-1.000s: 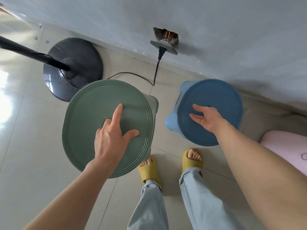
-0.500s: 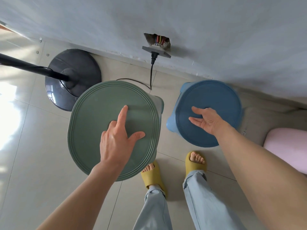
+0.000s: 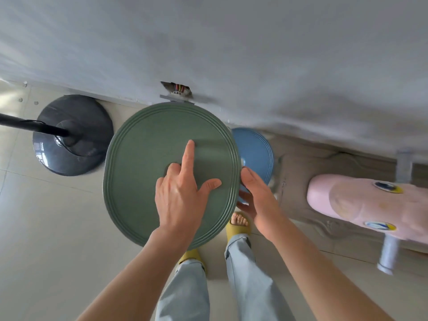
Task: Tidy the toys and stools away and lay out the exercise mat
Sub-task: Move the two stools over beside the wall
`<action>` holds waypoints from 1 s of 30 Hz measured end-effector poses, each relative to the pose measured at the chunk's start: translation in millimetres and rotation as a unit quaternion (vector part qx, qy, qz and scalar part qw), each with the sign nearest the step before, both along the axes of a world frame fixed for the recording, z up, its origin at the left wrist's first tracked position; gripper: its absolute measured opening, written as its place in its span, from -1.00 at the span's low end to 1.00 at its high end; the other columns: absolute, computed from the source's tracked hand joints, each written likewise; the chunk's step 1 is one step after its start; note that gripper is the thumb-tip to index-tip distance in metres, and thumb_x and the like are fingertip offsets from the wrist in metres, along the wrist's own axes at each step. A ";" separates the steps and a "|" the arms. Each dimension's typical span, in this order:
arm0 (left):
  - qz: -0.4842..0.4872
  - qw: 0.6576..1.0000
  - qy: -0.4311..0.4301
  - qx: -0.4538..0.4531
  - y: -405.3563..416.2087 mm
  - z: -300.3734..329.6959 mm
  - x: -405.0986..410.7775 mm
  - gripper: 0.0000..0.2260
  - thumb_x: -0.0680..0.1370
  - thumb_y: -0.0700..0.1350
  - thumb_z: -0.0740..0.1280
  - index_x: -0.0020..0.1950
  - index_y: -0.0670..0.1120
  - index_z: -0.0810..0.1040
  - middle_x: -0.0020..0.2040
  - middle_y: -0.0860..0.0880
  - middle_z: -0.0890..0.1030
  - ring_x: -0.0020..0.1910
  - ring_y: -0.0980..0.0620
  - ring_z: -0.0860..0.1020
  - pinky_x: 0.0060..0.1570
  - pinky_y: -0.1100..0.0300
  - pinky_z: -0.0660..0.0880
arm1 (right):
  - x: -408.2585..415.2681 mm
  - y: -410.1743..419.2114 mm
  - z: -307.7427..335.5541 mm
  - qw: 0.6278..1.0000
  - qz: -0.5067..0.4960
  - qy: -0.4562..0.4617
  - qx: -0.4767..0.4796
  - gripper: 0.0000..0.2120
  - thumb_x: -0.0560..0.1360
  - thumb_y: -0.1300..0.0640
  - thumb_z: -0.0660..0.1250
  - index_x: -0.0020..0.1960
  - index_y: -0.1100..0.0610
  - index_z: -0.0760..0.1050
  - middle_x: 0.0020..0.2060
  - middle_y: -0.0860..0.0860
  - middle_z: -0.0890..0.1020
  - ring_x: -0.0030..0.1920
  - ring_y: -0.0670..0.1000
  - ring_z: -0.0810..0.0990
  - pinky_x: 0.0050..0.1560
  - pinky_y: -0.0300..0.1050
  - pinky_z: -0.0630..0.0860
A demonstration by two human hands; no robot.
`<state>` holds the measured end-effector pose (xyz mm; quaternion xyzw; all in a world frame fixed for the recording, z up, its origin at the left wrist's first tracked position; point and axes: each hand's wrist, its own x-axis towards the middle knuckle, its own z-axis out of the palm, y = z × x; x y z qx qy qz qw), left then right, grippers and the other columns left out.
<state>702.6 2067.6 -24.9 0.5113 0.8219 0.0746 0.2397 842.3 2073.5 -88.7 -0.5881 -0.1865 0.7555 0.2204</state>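
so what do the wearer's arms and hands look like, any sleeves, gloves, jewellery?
Both forearms are bare, no sleeves in view. The left hand and right hand have no gloves, rings, watch or bands. Nails are short and unpainted where they show.

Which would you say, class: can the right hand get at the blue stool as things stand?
Probably yes. The right hand is already beside the blue stool, fingers at its near edge. The green stool, held by the left hand, overlaps the blue stool's left side, but its right side looks free.

Fan base (image 3: 73, 135), broken wall socket (image 3: 177, 93)
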 end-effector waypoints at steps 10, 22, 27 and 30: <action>-0.074 0.995 -0.055 -0.042 35.4 -43.0 76.9 -0.27 0.48 0.16 0.31 0.53 0.12 -0.04 0.08 -0.11 0.48 0.02 -0.13 0.46 0.12 0.12 0.28 | 61.1 6.5 2.8 0.992 -0.080 -0.082 0.056 -0.70 0.53 0.10 0.29 0.26 0.05 0.45 0.13 -0.01 0.61 -0.01 -0.08 0.62 -0.14 -0.24 0.54; -0.110 0.988 -0.027 -0.108 52.9 -127.8 116.8 -0.27 0.49 0.15 0.31 0.53 0.09 -0.03 0.09 -0.15 0.51 0.04 -0.12 0.48 0.13 0.10 0.30 | 98.8 -16.8 -24.3 0.985 -0.100 -0.136 -0.018 -0.34 0.42 -0.11 0.35 0.45 0.03 0.24 0.43 -0.04 0.32 0.41 -0.07 0.30 0.44 0.11 0.22; -0.114 0.984 -0.022 -0.136 58.8 -155.3 123.8 -0.28 0.50 0.14 0.30 0.53 0.08 -0.04 0.12 -0.17 0.50 0.06 -0.15 0.48 0.14 0.07 0.32 | 106.0 -22.7 -47.5 0.984 -0.094 -0.144 -0.056 -0.51 0.54 0.12 0.27 0.44 0.10 0.25 0.39 0.03 0.37 0.36 -0.04 0.36 0.42 0.07 0.26; -0.118 0.981 -0.023 -0.150 62.3 -170.8 127.9 -0.27 0.50 0.13 0.30 0.53 0.07 -0.04 0.15 -0.18 0.49 0.09 -0.17 0.48 0.15 0.06 0.33 | 103.0 -23.1 -61.2 0.981 -0.093 -0.153 -0.075 -0.51 0.54 0.12 0.27 0.43 0.10 0.26 0.38 0.03 0.38 0.33 -0.06 0.38 0.41 0.06 0.28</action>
